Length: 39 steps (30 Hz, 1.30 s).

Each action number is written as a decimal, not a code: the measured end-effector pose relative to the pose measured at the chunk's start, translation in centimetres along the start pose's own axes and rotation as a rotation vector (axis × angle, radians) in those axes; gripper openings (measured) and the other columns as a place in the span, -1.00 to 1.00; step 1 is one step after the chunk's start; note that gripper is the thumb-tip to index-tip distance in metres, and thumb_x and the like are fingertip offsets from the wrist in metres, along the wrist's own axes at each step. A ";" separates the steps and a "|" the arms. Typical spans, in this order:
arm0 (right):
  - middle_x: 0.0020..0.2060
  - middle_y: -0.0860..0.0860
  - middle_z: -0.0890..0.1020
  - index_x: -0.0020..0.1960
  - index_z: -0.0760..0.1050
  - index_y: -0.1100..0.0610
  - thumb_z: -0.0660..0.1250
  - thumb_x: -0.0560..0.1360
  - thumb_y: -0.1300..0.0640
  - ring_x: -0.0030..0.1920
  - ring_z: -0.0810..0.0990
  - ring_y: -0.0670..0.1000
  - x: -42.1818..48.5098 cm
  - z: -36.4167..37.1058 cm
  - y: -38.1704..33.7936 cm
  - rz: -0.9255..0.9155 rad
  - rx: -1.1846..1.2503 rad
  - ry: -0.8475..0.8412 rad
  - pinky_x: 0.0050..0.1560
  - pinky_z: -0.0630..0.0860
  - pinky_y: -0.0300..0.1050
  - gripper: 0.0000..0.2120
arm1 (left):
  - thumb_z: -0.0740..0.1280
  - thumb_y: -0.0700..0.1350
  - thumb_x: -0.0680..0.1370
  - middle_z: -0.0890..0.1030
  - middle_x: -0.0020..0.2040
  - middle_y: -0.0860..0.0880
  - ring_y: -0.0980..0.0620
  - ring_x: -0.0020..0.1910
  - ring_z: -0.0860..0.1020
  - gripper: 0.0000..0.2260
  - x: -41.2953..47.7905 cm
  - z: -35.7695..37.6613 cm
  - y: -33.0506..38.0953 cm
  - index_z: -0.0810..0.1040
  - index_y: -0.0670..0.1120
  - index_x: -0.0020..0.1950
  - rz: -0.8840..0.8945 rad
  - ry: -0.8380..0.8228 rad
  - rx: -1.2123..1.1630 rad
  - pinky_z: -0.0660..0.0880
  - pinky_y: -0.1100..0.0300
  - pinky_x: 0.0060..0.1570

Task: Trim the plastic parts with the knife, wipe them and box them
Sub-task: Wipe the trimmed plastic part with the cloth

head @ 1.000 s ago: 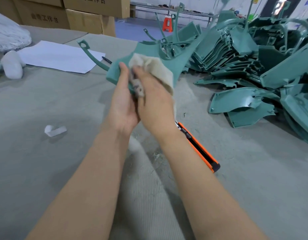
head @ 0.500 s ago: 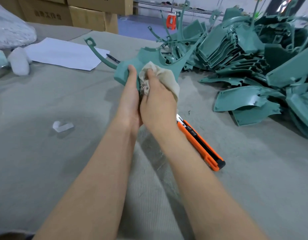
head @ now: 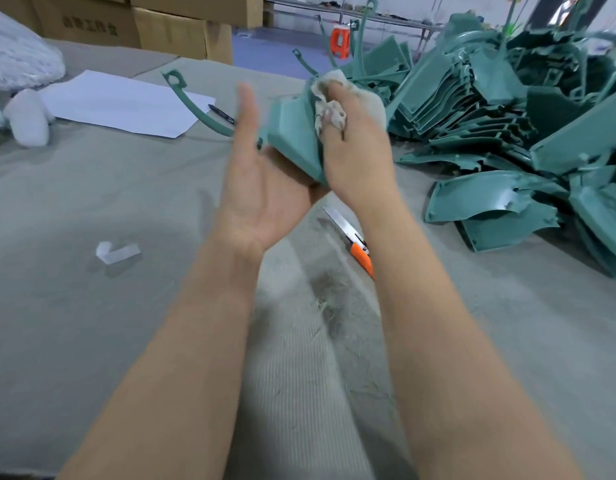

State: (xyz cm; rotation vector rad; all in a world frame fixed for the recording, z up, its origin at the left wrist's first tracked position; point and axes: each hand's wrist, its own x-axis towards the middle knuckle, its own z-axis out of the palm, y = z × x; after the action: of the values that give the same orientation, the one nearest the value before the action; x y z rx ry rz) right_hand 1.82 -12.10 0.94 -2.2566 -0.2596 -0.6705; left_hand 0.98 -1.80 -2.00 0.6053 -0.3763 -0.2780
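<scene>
Pressing a bunched cloth (head: pixel 329 109) against the green plastic part (head: pixel 292 140), my right hand (head: pixel 358 157) has its fingers curled round the rag. My left hand (head: pixel 261 199) lies flat beneath the part, thumb straight and off it. The knife (head: pixel 355 240) lies on the table (head: pixel 92 188) below my wrists, blade out, near the pile of parts (head: pixel 490 98).

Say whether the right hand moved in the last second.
Yes. The right hand, gripping the cloth, has moved away from the knife, towards the pile of parts; its blade now shows.
</scene>
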 end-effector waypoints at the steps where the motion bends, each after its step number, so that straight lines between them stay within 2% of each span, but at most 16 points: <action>1: 0.21 -0.05 0.54 0.42 0.40 0.07 0.15 0.61 0.19 0.24 0.48 0.00 -0.4 -0.8 0.0 -0.067 0.038 -0.010 0.20 0.34 -0.24 -0.62 | 0.10 0.41 0.44 0.46 0.31 -0.17 -0.16 0.34 0.42 -0.23 0.0 -0.4 0.5 0.40 -0.17 0.37 -0.018 -0.049 -0.080 0.26 -0.08 0.41; 3: 0.04 -0.19 0.54 0.30 0.52 0.08 0.21 0.55 0.20 0.10 0.50 -0.16 -1.5 -2.0 0.1 -0.185 0.093 -0.032 0.17 0.39 -0.32 -0.65 | 0.09 0.45 0.42 0.50 0.23 -0.16 -0.14 0.24 0.48 -0.22 0.0 -1.1 0.8 0.43 -0.17 0.31 -0.050 -0.092 -0.129 0.34 -0.02 0.35; 4: -0.01 -0.23 0.55 0.24 0.56 0.08 0.23 0.51 0.21 0.04 0.51 -0.21 -2.0 -2.2 0.3 -0.202 0.100 -0.050 0.15 0.43 -0.31 -0.67 | 0.09 0.42 0.47 0.55 0.16 -0.15 -0.11 0.16 0.53 -0.28 0.1 -1.4 0.8 0.46 -0.17 0.27 -0.057 -0.056 -0.075 0.43 0.01 0.27; 7: -0.01 -0.14 0.63 0.17 0.60 0.09 0.29 0.47 0.25 0.02 0.55 -0.15 -3.6 -1.5 1.1 -0.150 0.111 -0.063 0.13 0.50 -0.17 -0.70 | 0.11 0.10 0.63 0.64 -0.07 -0.11 -0.03 -0.10 0.64 -0.64 0.3 -1.5 -0.1 0.53 -0.15 0.11 -0.082 0.058 0.142 0.59 0.10 -0.02; 9: 0.07 -0.04 0.61 0.18 0.58 0.12 0.32 0.48 0.25 0.10 0.54 -0.05 -3.8 -0.9 1.9 -0.131 0.064 0.023 0.17 0.46 -0.13 -0.72 | 0.13 -0.14 0.64 0.65 -0.10 -0.08 0.01 -0.17 0.64 -0.82 0.5 -1.4 -0.6 0.50 -0.10 0.14 -0.057 0.127 0.182 0.59 0.13 -0.08; 13: 0.11 0.02 0.51 0.21 0.54 0.11 0.32 0.55 0.13 0.14 0.48 0.04 -3.6 -0.3 3.7 0.075 -0.039 0.176 0.03 0.26 -0.30 -0.76 | 0.11 -0.30 0.61 0.64 0.05 -0.07 -0.04 -0.06 0.64 -0.66 0.9 -1.6 -0.9 0.42 0.00 0.31 0.066 0.203 0.138 0.59 0.05 -0.01; 16: 0.09 0.07 0.56 0.19 0.55 0.14 0.33 0.56 0.11 0.14 0.47 0.08 -3.8 0.3 4.0 0.062 -0.061 0.192 0.04 0.28 -0.25 -0.77 | 0.10 -0.36 0.54 0.64 0.04 -0.09 -0.08 -0.08 0.64 -0.59 0.7 -1.8 -1.0 0.42 -0.01 0.30 0.039 0.224 0.168 0.60 0.01 -0.06; 18: 0.10 0.08 0.55 0.16 0.57 0.17 0.36 0.54 0.15 0.14 0.49 0.07 -4.0 0.6 3.6 0.018 -0.031 0.187 0.12 0.37 -0.18 -0.78 | 0.13 -0.33 0.52 0.66 -0.03 -0.09 -0.05 -0.17 0.65 -0.62 0.6 -1.8 -0.9 0.45 -0.06 0.28 -0.004 0.230 0.179 0.62 0.07 -0.14; 21: 0.16 0.10 0.49 0.19 0.56 0.23 0.41 0.50 0.20 0.10 0.44 -0.09 -4.4 0.7 2.8 -0.022 0.069 0.181 0.13 0.34 -0.42 -0.72 | 0.18 -0.09 0.59 0.67 -0.07 -0.10 -0.03 -0.16 0.65 -0.70 0.5 -1.5 -0.8 0.51 -0.17 0.25 -0.108 0.220 0.181 0.61 0.13 -0.13; 22: 0.17 0.10 0.47 0.22 0.53 0.24 0.42 0.49 0.20 0.08 0.42 -0.10 -4.5 0.8 2.5 -0.035 0.073 0.164 0.11 0.32 -0.43 -0.68 | 0.17 0.00 0.61 0.68 -0.04 -0.11 -0.04 -0.12 0.66 -0.67 0.6 -1.5 -0.8 0.53 -0.17 0.22 -0.132 0.219 0.188 0.61 0.12 -0.11; 25: 0.15 0.12 0.51 0.26 0.50 0.23 0.40 0.47 0.25 0.12 0.48 0.03 -4.9 1.3 1.6 -0.083 0.042 0.073 0.15 0.38 -0.18 -0.64 | 0.18 0.16 0.59 0.66 0.05 -0.12 -0.06 0.00 0.65 -0.55 0.7 -1.6 -1.0 0.53 -0.13 0.28 -0.173 0.303 0.269 0.60 0.10 -0.12; 27: 0.13 0.12 0.54 0.19 0.57 0.24 0.37 0.47 0.30 0.11 0.52 0.09 -4.9 1.6 1.3 -0.095 0.043 0.063 0.16 0.42 -0.12 -0.71 | 0.20 0.18 0.58 0.65 0.03 -0.11 -0.06 -0.03 0.65 -0.55 0.7 -1.7 -1.2 0.53 -0.12 0.28 -0.185 0.327 0.268 0.60 0.11 -0.15; 30: 0.02 0.13 0.54 -0.02 0.59 0.28 0.33 0.48 0.32 -0.01 0.51 0.12 -4.2 2.0 1.0 -0.056 0.039 0.165 0.01 0.43 -0.02 -0.89 | 0.19 0.16 0.60 0.63 0.07 -0.13 -0.06 0.01 0.64 -0.57 0.6 -1.3 -1.7 0.52 -0.11 0.30 -0.199 0.335 0.258 0.59 0.12 -0.12; 34: -0.06 0.10 0.51 -0.04 0.50 0.28 0.29 0.51 0.30 -0.03 0.46 0.14 -2.7 2.9 0.3 0.030 0.045 0.222 -0.03 0.39 0.06 -0.95 | 0.16 0.17 0.61 0.63 0.12 -0.13 -0.08 0.12 0.61 -0.61 0.8 -1.2 -2.1 0.57 -0.06 0.21 -0.188 0.335 0.223 0.57 0.08 0.04; 37: -0.03 0.09 0.50 0.00 0.43 0.24 0.28 0.52 0.28 -0.01 0.45 0.12 -1.8 3.2 0.5 0.105 0.048 0.219 -0.04 0.35 -0.04 -0.93 | 0.13 0.19 0.61 0.65 0.09 -0.13 -0.07 0.08 0.63 -0.59 0.8 -1.3 -2.3 0.61 -0.05 0.13 -0.189 0.354 0.233 0.59 0.09 0.00; 39: 0.04 0.10 0.47 0.03 0.46 0.23 0.28 0.53 0.26 -0.03 0.44 0.09 -1.0 3.2 0.7 0.148 0.016 0.217 -0.07 0.30 -0.15 -0.91 | 0.10 0.19 0.62 0.67 0.05 -0.13 -0.06 0.02 0.65 -0.57 1.0 -1.2 -2.5 0.61 -0.07 0.13 -0.169 0.372 0.240 0.61 0.11 -0.10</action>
State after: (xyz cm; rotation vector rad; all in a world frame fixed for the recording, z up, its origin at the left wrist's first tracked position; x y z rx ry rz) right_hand 2.47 -10.29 -1.93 -2.1411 0.0080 -0.8228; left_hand 2.00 -3.48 -4.13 0.9090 0.0020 -0.2770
